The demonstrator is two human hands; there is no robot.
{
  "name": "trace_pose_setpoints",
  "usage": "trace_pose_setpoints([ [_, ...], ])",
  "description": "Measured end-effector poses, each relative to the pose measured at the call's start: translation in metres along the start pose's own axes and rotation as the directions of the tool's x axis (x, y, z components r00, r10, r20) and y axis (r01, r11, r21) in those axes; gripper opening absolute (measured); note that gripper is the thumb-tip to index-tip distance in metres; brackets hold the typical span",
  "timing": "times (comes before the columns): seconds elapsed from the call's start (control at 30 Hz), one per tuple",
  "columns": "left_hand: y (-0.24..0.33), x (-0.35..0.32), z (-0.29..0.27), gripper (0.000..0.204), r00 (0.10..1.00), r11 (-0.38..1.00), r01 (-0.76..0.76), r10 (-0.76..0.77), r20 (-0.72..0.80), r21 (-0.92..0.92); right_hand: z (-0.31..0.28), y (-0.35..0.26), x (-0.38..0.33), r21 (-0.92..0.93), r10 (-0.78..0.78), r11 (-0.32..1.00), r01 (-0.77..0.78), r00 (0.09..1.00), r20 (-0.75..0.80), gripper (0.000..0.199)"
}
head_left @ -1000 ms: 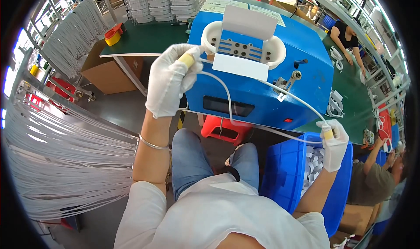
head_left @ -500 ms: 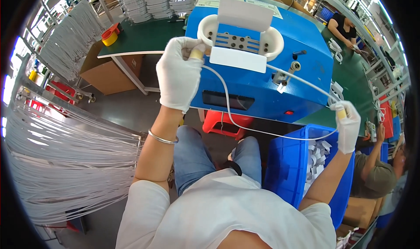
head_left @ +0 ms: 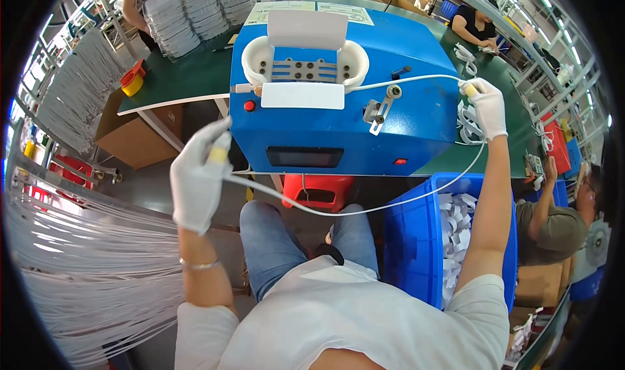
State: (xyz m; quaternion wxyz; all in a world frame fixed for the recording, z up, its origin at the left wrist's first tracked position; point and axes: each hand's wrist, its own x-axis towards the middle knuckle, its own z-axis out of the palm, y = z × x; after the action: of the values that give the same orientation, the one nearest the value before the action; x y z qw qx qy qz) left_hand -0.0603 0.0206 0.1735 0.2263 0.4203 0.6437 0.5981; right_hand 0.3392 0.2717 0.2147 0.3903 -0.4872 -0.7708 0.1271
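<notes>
A white cable (head_left: 403, 80) runs across the front of a blue machine (head_left: 416, 129), under a white paper strip (head_left: 303, 96) lying below two white curved guides (head_left: 256, 59). Its plug end (head_left: 243, 89) sticks out at the machine's left side. My right hand (head_left: 487, 108), in a white glove with a yellow-wrapped thumb tip, is closed on the cable beyond the machine's right corner. From there the cable sags in a long loop over my lap to my left hand (head_left: 200, 178). That hand, also gloved and slightly blurred, is closed on the cable left of the machine.
A blue bin (head_left: 410, 240) with curled white strips stands right of my legs. Cables hang on a rack (head_left: 117, 259) at left. A tape roll (head_left: 132, 85) and stacked white bundles (head_left: 170, 28) lie on the green table (head_left: 195, 77). A red stool (head_left: 319, 191) sits underneath; co-workers sit at right.
My left hand has moved away from the machine's guides, down and left, drawing the cable loop with it. My right hand has risen up and left. The head view has shifted slightly.
</notes>
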Motion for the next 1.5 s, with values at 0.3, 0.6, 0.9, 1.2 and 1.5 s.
trace_pose_setpoints([
  [0.3,-0.009,-0.052,-0.049,0.037,0.825,0.985,0.143,-0.063,0.561,-0.1,-0.028,-0.016,-0.049,0.054,0.087,0.995,-0.08,0.986,-0.142,0.017],
  [0.6,-0.025,-0.065,0.038,0.027,0.377,0.928,0.371,-0.155,0.913,0.005,-0.038,-0.02,-0.074,0.201,0.281,0.939,-0.28,0.959,0.024,0.02],
  [0.9,-0.058,-0.085,0.09,0.047,0.246,0.899,0.433,-0.189,0.951,0.067,-0.025,-0.039,-0.08,0.387,0.278,0.858,-0.337,0.939,0.201,0.01],
  [1.2,-0.086,-0.098,0.098,0.052,0.369,0.94,0.341,-0.133,0.92,0.0,0.014,-0.101,-0.071,0.401,0.249,0.809,-0.43,0.869,0.428,0.026],
  [1.5,-0.079,-0.093,0.088,0.049,0.451,0.979,0.086,-0.202,0.87,0.183,0.046,-0.126,-0.082,0.637,0.19,0.538,-0.552,0.816,0.546,0.03],
])
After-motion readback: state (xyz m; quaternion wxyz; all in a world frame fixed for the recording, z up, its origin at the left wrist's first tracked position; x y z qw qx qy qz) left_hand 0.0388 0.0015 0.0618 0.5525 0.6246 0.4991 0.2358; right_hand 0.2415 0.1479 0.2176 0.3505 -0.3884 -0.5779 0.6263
